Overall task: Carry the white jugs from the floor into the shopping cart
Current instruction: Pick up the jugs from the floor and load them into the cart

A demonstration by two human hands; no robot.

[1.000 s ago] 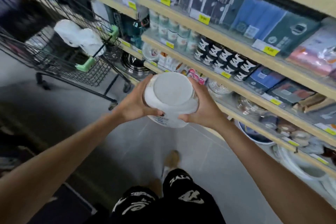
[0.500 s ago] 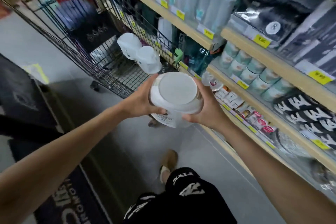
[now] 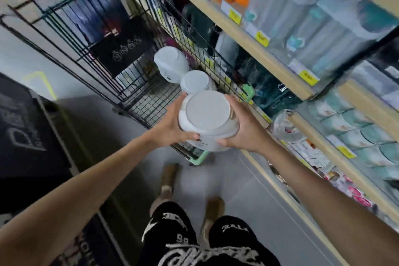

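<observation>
I hold a white jug (image 3: 207,114) with a flat round lid between both hands, just above the near end of the black wire shopping cart (image 3: 90,45). My left hand (image 3: 170,127) grips its left side and my right hand (image 3: 244,129) grips its right side. Two more white jugs lie inside the cart: one (image 3: 171,63) tipped on its side, the other (image 3: 194,81) just beyond the jug I hold.
Wooden shelves (image 3: 267,54) packed with goods and yellow price tags run along the right. A dark floor mat (image 3: 23,136) lies at the left. My legs and shoes (image 3: 168,179) stand on the grey floor behind the cart. The cart has green corner bumpers (image 3: 248,90).
I have walked up to the cart. The cart has come from the far left to directly under the jug, which both hands still grip the same way.
</observation>
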